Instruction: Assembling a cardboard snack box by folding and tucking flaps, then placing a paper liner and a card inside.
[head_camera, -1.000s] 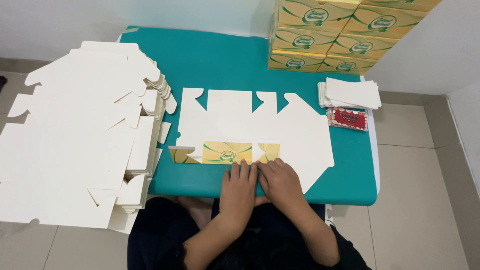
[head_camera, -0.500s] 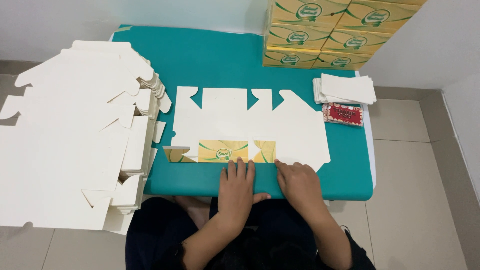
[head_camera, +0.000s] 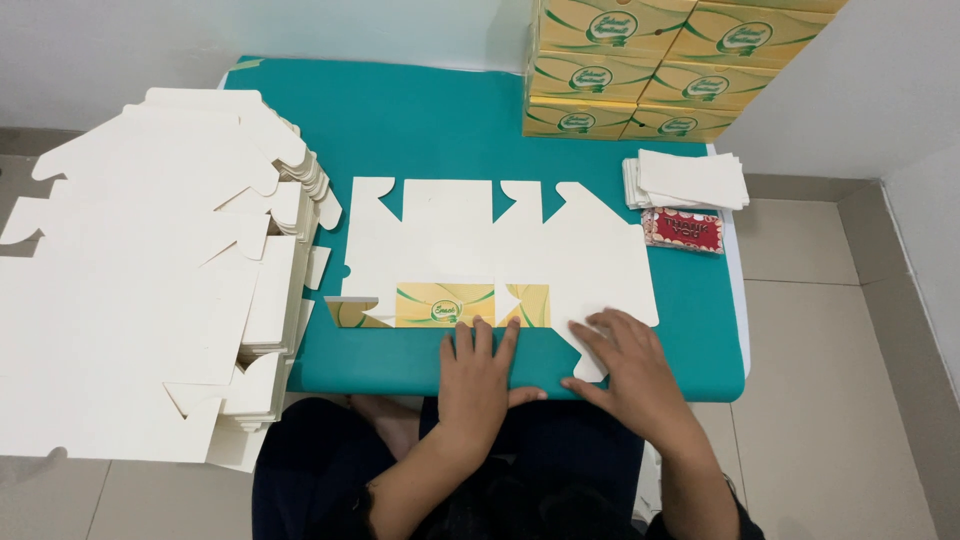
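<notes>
— What are the two hands doing on the table?

— Both lie flat, palms down, fingers spread, gripping nothing. The left hand (head_camera: 478, 372) presses on the teal table (head_camera: 430, 120) at its near edge, its fingertips just touching the folded-up yellow and green strip of the flat carton blank (head_camera: 480, 245). The right hand (head_camera: 628, 362) lies just to the right of it, resting on the blank's lower right flap, where the white card comes to a point.

— Where does the blank sit from the hands?

— It spreads out directly beyond the fingertips, white side up, with notched tabs along its far edge. Only the near strip shows the printed face, right ahead of the left hand.

— And what lies off to the sides?

— Well to the left of the left hand, a tall stack of unfolded blanks (head_camera: 150, 290) overhangs the table edge. Far beyond the right hand, at the back, folded yellow boxes (head_camera: 640, 70) are stacked together. Nearer, ahead and to the right of the right hand, a small pile of white sheets (head_camera: 690, 180) lies with a red packet (head_camera: 684, 229) just in front of it, both well apart from the fingers.

— Anything else near the hands?

— The person's dark-clothed lap (head_camera: 560, 440) below them, at the table's near edge.
</notes>
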